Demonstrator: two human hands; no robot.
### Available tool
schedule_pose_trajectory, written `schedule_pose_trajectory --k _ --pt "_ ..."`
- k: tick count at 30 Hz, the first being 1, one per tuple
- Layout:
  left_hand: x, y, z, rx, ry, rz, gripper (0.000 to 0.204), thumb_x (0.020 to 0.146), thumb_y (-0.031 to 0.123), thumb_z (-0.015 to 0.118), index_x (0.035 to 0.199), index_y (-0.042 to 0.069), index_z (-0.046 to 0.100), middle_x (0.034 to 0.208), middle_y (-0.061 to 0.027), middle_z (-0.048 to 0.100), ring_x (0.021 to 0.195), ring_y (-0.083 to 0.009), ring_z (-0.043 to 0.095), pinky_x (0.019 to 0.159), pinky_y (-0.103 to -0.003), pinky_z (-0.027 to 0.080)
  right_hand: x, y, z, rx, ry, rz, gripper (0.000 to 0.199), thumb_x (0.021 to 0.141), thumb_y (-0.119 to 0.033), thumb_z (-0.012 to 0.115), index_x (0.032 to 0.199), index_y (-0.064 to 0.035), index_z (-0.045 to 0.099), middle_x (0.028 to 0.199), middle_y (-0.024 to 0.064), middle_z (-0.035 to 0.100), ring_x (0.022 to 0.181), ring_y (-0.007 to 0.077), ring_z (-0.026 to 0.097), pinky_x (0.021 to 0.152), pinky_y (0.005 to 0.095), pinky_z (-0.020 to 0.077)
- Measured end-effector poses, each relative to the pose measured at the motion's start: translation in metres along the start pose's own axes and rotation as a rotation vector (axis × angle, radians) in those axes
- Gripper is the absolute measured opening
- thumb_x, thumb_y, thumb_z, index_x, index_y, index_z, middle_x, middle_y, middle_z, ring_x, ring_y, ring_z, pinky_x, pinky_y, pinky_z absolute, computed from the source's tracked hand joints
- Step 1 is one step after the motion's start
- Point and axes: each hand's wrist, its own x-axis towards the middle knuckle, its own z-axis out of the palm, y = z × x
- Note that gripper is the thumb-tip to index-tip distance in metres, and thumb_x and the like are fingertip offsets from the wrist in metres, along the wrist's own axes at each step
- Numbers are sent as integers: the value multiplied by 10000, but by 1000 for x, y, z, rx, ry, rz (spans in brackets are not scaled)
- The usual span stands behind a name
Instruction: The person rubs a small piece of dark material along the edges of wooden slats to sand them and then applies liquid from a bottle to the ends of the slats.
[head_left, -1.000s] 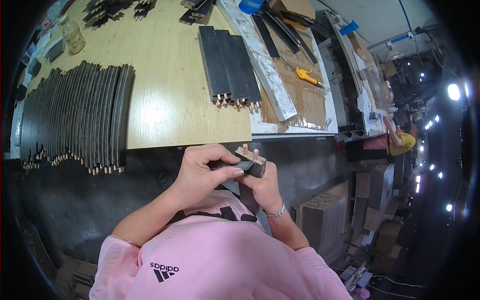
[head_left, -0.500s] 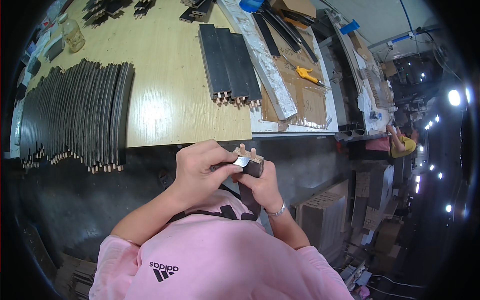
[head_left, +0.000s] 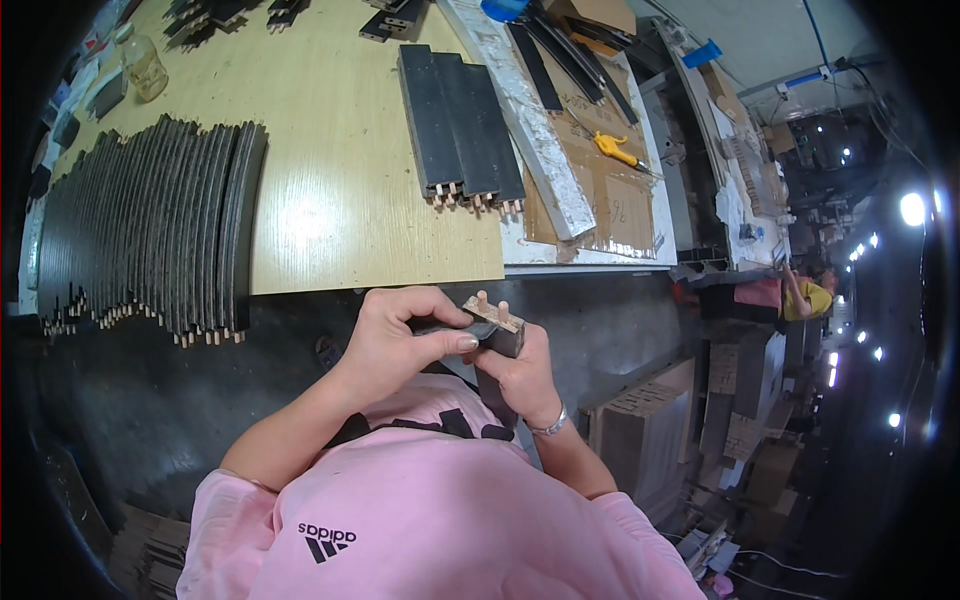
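In front of my chest, my right hand [head_left: 522, 372] is closed round a dark board [head_left: 508, 341]. The board's raw end faces up, with two wooden dowels [head_left: 492, 305] sticking out of it. My left hand [head_left: 405, 333] pinches a thin metal blade [head_left: 482, 329] between thumb and fingers, laid against the edge of that end; most of the blade is hidden by the fingers. On the table, a long row of dark boards [head_left: 150, 220] with dowelled ends stands at the left. A smaller stack of dark boards [head_left: 460, 125] lies ahead of my hands.
The pale table [head_left: 330, 215] has its near edge just beyond my hands. A yellow air gun [head_left: 618, 149] rests on cardboard [head_left: 575, 190] at the right, beside a white-smeared bar [head_left: 540, 150]. A glass jar [head_left: 145, 68] stands far left. Another person [head_left: 800, 297] is at the far right.
The blade has tilted and now shows grey rather than bright, with less of it visible. My left fingers have turned slightly, and the board's end has shifted a little left.
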Motion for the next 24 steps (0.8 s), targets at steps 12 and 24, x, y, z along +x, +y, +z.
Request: schedule_pose_trajectory --k 12,24 --pt "-1 -2 -3 -113 -11 -63 173 760 41 828 895 -23 742 832 -61 733 760 -88 646 696 -236 503 1 14 3 -129 95 -112 236 842 18 658 1074 63 671 790 64 675 735 86 578 697 261 494" --pt "-4 0 -1 121 44 61 144 758 18 803 872 -25 726 832 -57 731 753 -89 638 699 -237 506 2 16 6 -320 214 -271 245 798 24 639 1039 33 680 734 144 646 620 213 624 623 307 498"
